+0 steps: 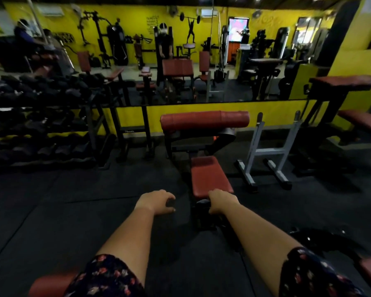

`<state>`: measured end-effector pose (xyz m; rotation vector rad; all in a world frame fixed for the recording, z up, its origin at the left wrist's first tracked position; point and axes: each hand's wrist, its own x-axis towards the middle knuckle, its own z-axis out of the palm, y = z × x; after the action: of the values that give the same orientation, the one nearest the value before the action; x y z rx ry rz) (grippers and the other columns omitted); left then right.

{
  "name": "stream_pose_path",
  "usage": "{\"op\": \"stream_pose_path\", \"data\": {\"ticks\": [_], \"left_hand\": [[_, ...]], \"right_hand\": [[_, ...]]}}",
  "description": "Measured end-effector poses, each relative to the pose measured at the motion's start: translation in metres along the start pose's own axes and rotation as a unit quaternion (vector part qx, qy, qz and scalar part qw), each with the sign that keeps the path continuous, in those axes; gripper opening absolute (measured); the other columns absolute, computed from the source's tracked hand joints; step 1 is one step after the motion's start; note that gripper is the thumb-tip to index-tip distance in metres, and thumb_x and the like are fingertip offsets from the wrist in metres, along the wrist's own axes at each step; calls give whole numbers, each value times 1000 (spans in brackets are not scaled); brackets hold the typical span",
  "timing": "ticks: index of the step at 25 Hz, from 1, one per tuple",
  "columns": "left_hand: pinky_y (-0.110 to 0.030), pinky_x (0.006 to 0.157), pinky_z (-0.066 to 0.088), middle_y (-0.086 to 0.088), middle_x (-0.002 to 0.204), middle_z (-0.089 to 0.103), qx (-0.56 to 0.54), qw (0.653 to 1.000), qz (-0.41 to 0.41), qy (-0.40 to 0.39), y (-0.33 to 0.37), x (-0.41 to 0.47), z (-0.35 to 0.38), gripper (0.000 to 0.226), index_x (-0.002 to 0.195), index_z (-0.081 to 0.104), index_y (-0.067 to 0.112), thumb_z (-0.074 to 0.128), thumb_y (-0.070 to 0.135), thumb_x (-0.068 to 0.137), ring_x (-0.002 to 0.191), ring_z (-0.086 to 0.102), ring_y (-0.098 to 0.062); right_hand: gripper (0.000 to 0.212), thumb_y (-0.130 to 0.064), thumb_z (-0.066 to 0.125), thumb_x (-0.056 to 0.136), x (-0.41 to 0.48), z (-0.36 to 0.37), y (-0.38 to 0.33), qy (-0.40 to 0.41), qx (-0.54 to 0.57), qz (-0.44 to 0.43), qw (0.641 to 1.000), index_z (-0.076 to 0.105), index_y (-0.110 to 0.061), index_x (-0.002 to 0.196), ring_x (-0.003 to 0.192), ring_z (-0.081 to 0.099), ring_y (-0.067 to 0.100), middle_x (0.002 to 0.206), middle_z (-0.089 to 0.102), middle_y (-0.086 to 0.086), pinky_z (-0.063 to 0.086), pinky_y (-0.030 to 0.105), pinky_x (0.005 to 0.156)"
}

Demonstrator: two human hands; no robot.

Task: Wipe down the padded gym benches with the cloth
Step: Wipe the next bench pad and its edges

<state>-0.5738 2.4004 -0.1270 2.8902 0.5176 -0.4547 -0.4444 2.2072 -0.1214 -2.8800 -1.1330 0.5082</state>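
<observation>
- Red vinyl seat pad (pixel 210 176) lies just beyond the right hand (pixel 222 201), its near short end at the knuckles. The left hand (pixel 156 202) hangs over the floor (pixel 73 221), off to the pad's left.
- Its long axis runs straight away from both hands, pointing at the roller pad (pixel 204 122) farther on.
- The right hand's fingers curl down on a dark bundle (pixel 202 203), probably the cloth. The left fingers are curled too, around what I cannot tell.
- The right hand is nearer, so a forward push looks like the opening wipe.
</observation>
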Motion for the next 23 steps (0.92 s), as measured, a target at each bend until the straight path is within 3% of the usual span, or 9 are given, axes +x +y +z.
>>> {"op": "stream_pose_path", "data": {"ticks": [5, 12, 18, 23], "left_hand": [[-40, 96, 48, 6, 141, 47, 13, 1000, -24, -4, -43, 82, -26, 56, 145, 40, 39, 55, 55, 93, 127, 50, -19], [-38, 97, 47, 6, 136, 50, -21, 997, -78, -5, -153, 189, -50, 54, 143, 44, 38, 56, 54, 92, 125, 51, -18], [-36, 95, 49, 7, 136, 50, -33, 989, -142, 10, -292, 255, -114, 56, 143, 43, 37, 56, 55, 92, 123, 52, -16], [-36, 94, 49, 7, 134, 51, -53, 980, -187, 33, -364, 289, -145, 56, 143, 43, 38, 55, 54, 92, 122, 53, -15]], "right_hand": [[41, -23, 63, 86, 102, -25, -17, 29, -16, -50, 998, 49, -16, 124, 119, 49, 30, 128, 49, 6, 46, 42, 87], [35, -21, 62, 86, 274, -48, -74, 2, -43, -107, 993, 51, -16, 118, 115, 53, 30, 125, 51, 7, 47, 41, 83], [39, -25, 64, 86, 427, -113, -163, 3, -59, -161, 985, 50, -15, 121, 115, 54, 30, 126, 50, 7, 49, 43, 86], [38, -26, 65, 84, 512, -130, -239, -16, -73, -216, 973, 51, -16, 118, 112, 55, 29, 123, 52, 6, 48, 41, 83]]}}
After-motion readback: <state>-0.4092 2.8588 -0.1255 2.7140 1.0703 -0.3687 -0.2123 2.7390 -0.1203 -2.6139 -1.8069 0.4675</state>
